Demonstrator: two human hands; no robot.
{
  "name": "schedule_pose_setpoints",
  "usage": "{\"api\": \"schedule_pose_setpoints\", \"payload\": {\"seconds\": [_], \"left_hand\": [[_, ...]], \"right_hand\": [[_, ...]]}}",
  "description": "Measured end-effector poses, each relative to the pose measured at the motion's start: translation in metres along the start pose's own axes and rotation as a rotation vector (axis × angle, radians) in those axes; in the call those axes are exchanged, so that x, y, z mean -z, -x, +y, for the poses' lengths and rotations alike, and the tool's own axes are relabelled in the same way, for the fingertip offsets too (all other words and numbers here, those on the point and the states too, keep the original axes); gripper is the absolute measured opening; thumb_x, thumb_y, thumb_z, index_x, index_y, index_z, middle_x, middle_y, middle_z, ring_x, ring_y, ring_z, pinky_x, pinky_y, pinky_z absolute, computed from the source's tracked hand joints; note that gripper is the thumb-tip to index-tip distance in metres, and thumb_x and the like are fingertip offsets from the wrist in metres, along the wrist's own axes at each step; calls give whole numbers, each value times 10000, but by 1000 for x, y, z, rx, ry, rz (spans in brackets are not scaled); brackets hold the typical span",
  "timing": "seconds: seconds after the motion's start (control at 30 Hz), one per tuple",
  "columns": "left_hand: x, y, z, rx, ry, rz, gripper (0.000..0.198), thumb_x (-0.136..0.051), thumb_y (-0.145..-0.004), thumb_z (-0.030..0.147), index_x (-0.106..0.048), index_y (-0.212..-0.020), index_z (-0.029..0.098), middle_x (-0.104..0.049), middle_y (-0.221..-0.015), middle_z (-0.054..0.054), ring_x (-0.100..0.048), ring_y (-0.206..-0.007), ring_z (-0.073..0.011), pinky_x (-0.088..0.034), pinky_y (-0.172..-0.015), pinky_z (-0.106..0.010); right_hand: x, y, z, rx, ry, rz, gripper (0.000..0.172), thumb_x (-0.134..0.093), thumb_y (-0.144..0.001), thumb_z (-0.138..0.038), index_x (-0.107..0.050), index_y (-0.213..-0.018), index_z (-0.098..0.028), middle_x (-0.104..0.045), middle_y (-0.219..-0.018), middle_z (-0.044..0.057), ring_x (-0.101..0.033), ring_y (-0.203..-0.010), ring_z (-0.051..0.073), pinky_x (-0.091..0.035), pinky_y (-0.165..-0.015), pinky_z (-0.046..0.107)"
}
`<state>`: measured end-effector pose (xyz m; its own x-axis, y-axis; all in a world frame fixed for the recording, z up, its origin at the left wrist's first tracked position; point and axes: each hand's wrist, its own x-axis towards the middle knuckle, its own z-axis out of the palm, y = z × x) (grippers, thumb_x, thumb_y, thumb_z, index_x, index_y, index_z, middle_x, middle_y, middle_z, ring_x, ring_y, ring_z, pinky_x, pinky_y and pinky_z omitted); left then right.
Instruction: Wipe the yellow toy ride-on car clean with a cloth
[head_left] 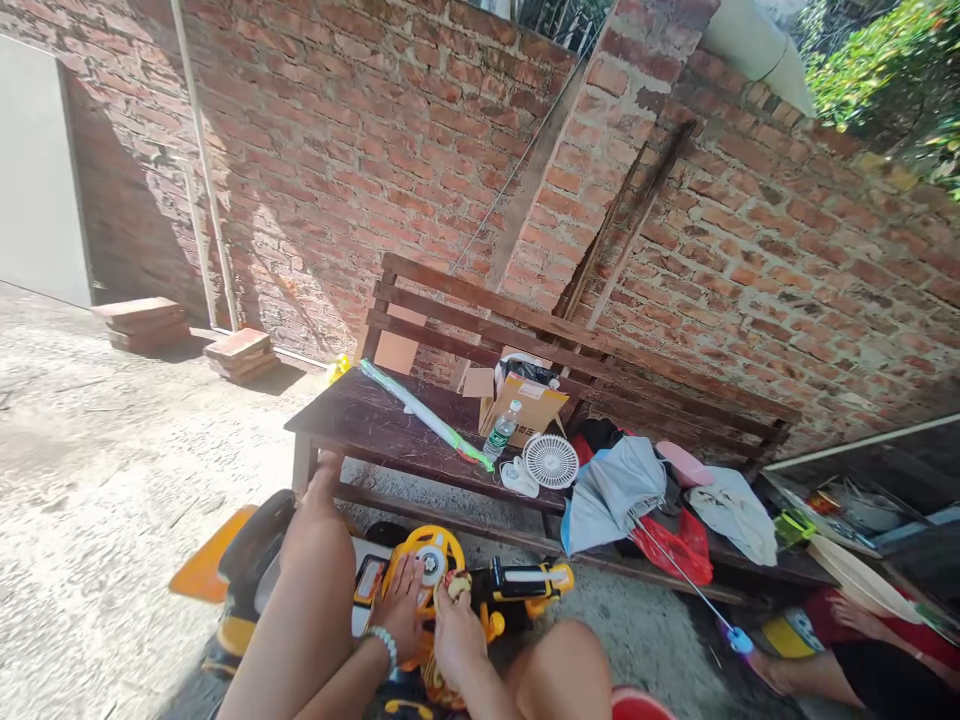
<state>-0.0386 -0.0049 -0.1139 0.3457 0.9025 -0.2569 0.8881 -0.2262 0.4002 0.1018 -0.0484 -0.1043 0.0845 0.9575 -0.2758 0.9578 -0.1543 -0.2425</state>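
My left hand (401,608), with a beaded bracelet (384,645) at its wrist, lies with fingers stretched out on the yellow steering wheel (452,543) of a toy vehicle. Just right of it, my right hand (459,640) has its fingers closed round a small yellow-and-red item (457,583), whose kind I cannot make out. Both hands are between my bare knees. The toy's black-and-yellow lever part (525,580) sticks out to the right, and its orange front scoop (210,555) shows at the left.
A dark wooden bench (360,420) ahead holds a folded green-and-white item (420,412), a water bottle (502,430), a cardboard box (532,405), a white fan (551,461) and an umbrella (615,490). A person's hand (862,615) is at right. A red tub (637,705) stands near my knee.
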Motion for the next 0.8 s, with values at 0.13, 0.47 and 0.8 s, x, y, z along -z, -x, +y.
{"api": "schedule_pose_setpoints", "payload": {"seconds": [0.13, 0.47, 0.8], "left_hand": [[5, 7, 0, 40, -4, -6, 959, -520, -752, 159, -209, -1659, 169, -30, -1753, -72, -4, -1619, -271, -139, -1290, -511], [14, 10, -3, 26, 46, -39, 920, -528, -783, 216, -236, -1653, 149, -55, -1759, -78, 22, -1619, -267, -125, -1296, -445], [14, 12, 0, 2, 5, -45, 893, -505, -837, 248, -186, -1654, 80, -11, -1751, -139, 57, -1611, -338, -113, -1285, -510]], "right_hand": [[17, 6, -6, -39, 71, -19, 596, -409, -950, -195, -507, -1531, -285, -509, -1508, 230, -733, -1062, 339, -555, -909, 457], [15, 16, -8, -73, 28, -17, 614, -391, -968, -228, -436, -1571, -334, -484, -1512, 187, -728, -1031, 316, -550, -882, 430], [30, 11, -1, -72, -36, -58, 568, -411, -986, -268, -477, -1543, -353, -486, -1492, 142, -720, -1006, 252, -536, -861, 358]]}}
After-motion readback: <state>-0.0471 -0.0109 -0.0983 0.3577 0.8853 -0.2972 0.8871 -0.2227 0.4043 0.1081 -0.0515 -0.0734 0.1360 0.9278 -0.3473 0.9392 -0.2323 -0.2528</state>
